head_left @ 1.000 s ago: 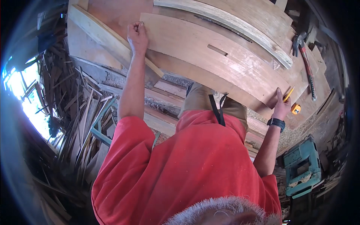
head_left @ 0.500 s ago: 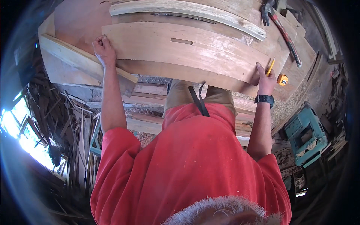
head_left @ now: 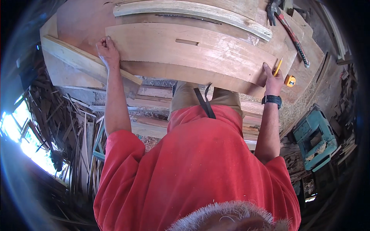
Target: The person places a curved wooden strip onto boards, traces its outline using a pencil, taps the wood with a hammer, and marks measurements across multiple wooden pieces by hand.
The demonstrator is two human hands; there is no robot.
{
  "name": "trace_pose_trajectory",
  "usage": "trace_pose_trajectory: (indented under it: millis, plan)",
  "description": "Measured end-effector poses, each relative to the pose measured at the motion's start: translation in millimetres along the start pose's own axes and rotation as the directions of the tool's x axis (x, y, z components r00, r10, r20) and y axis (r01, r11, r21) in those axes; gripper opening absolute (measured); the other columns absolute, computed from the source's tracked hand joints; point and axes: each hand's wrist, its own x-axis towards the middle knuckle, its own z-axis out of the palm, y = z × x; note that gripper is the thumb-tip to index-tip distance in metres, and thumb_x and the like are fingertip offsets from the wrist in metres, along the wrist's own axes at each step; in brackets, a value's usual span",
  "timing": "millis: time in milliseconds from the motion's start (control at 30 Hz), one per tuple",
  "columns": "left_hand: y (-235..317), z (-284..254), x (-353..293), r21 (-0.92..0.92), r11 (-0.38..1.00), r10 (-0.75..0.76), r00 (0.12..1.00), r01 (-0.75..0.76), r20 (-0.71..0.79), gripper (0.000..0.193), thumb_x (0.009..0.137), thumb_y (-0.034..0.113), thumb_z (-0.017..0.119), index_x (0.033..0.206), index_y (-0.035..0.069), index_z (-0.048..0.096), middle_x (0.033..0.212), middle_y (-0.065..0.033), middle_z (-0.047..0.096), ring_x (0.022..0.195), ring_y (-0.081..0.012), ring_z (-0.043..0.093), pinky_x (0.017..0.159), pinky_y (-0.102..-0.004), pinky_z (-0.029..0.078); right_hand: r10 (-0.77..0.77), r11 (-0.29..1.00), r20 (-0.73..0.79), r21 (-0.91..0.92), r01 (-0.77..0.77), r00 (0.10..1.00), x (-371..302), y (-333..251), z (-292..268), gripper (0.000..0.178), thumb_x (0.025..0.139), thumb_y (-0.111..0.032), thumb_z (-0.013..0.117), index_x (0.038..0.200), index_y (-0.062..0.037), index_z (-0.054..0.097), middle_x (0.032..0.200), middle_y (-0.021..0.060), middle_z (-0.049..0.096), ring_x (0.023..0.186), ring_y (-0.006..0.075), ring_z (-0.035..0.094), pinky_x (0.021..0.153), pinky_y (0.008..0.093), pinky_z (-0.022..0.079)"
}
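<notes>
A long, thin plywood board (head_left: 154, 44) with a narrow slot in it lies crosswise in front of me. My left hand (head_left: 108, 53) is closed at the board's left end, thumb up along its edge. At the other end, my right hand (head_left: 273, 79) grips the board with the thumb on top. A yellow pencil (head_left: 278, 67) sticks up from between the fingers of that hand. Right beside it rests a yellow tape measure (head_left: 290, 81). The undersides of both grips are hidden by the board and hands.
Beyond the board lie a pale wooden strip (head_left: 192, 10) and a claw hammer (head_left: 293, 34) with a red and black handle. A wooden batten (head_left: 84, 56) sits at the left. A teal plastic stool (head_left: 315, 136) stands lower right. Scrap wood is piled on both sides.
</notes>
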Motion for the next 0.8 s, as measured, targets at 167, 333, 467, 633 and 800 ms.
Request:
trace_pose_trajectory:
  millis: [167, 333, 467, 633, 800]
  plan:
    - [-8, -4, 2, 0.034, 0.999, -0.001, 1.000, 0.002, -0.020, 0.021, 0.099, 0.017, 0.065, 0.104, -0.003, 0.060, 0.088, -0.0113, 0.067, 0.077, -0.0170, 0.063, 0.071, -0.0320, 0.051, -0.019, 1.000, 0.005, 0.003, 0.019, 1.000, 1, -1, 3, 0.041, 0.080, -0.028, 0.091, 0.102, -0.0005, 0.070, 0.083, -0.0027, 0.064, 0.072, 0.0060, 0.052, 0.066, 0.0219, 0.043]
    - [-6, -2, 0, -0.029, 0.999, -0.014, 1.000, 0.013, -0.026, 0.022, 0.100, 0.019, 0.065, 0.105, -0.002, 0.060, 0.090, -0.0097, 0.067, 0.080, -0.0163, 0.063, 0.072, -0.0311, 0.052, 0.016, 0.997, 0.033, -0.072, -0.014, 0.999, 4, -5, 0, 0.040, 0.080, -0.029, 0.091, 0.099, -0.0012, 0.069, 0.083, -0.0022, 0.064, 0.070, 0.0064, 0.052, 0.065, 0.0231, 0.044]
    - [-1, -2, -2, 0.043, 0.998, -0.042, 0.999, 0.043, -0.014, 0.022, 0.099, 0.019, 0.065, 0.106, -0.001, 0.060, 0.094, -0.0113, 0.066, 0.084, -0.0193, 0.063, 0.076, -0.0345, 0.051, -0.003, 1.000, 0.028, -0.016, 0.003, 1.000, 1, -4, 1, 0.039, 0.080, -0.029, 0.091, 0.098, -0.0011, 0.069, 0.084, -0.0012, 0.065, 0.071, 0.0071, 0.054, 0.066, 0.0238, 0.045]
    - [36, 11, -18, 0.519, 0.767, 0.505, 0.854, -0.377, -0.126, 0.017, 0.099, 0.015, 0.062, 0.108, 0.001, 0.061, 0.102, -0.0126, 0.062, 0.093, -0.0227, 0.060, 0.086, -0.0377, 0.048, 0.024, 0.999, 0.007, -0.045, -0.023, 1.000, 3, -6, 0, 0.041, 0.080, -0.028, 0.091, 0.099, 0.0007, 0.069, 0.084, 0.0007, 0.067, 0.071, 0.0081, 0.056, 0.066, 0.0243, 0.047]
    - [149, 84, -119, -0.296, 0.954, 0.003, 0.985, 0.048, 0.170, 0.012, 0.100, 0.008, 0.061, 0.111, 0.003, 0.061, 0.102, -0.0055, 0.062, 0.094, -0.0134, 0.058, 0.086, -0.0299, 0.049, -0.021, 0.997, 0.011, -0.071, 0.022, 1.000, 6, -5, -3, 0.046, 0.076, -0.032, 0.093, 0.095, 0.0030, 0.069, 0.084, 0.0044, 0.069, 0.071, 0.0115, 0.059, 0.069, 0.0273, 0.051]
